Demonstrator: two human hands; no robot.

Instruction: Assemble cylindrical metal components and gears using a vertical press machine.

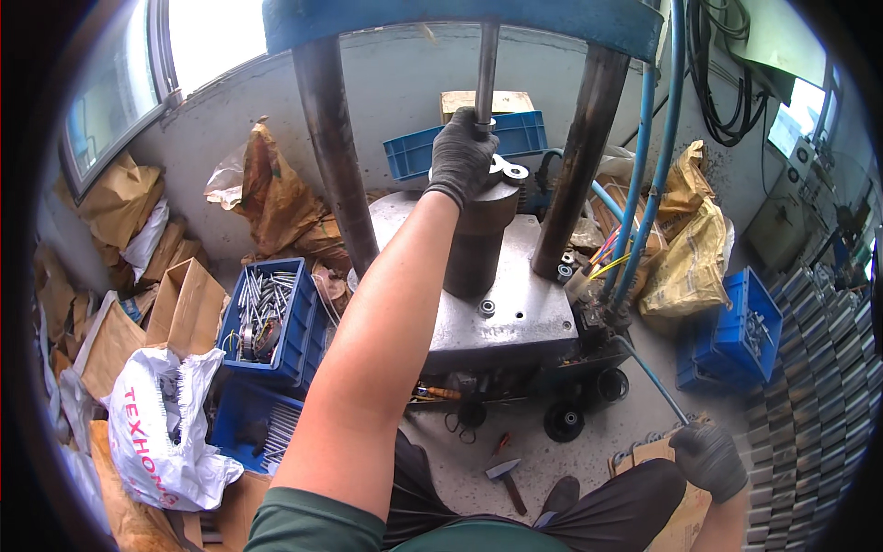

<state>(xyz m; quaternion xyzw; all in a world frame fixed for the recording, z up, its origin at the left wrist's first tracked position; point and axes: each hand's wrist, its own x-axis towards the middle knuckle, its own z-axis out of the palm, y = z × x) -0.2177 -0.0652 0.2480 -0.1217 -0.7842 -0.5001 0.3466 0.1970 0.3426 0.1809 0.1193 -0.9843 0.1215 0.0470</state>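
Note:
My left hand (463, 155), in a dark glove, reaches up to the middle of a press. Its fingers are curled at the lower end of the upright steel rod (487, 69); what they grip is mostly hidden. Beside them, a shiny metal part with a ring end (515, 172) rests on top of a dark steel cylinder (476, 244). That cylinder stands on the thick metal plate (432, 327) of the press. At the lower right, my gloved right hand (708, 458) is closed round the end of a thin lever (648, 377), which slopes up to the press's side.
Two dark columns (333, 138) and a blue crossbeam (460, 13) frame the press. Blue bins of metal rods (299, 345) and a white sack (166, 432) are at left. A hammer (506, 478) lies on the floor. Stacked metal bars (809, 396) line the right.

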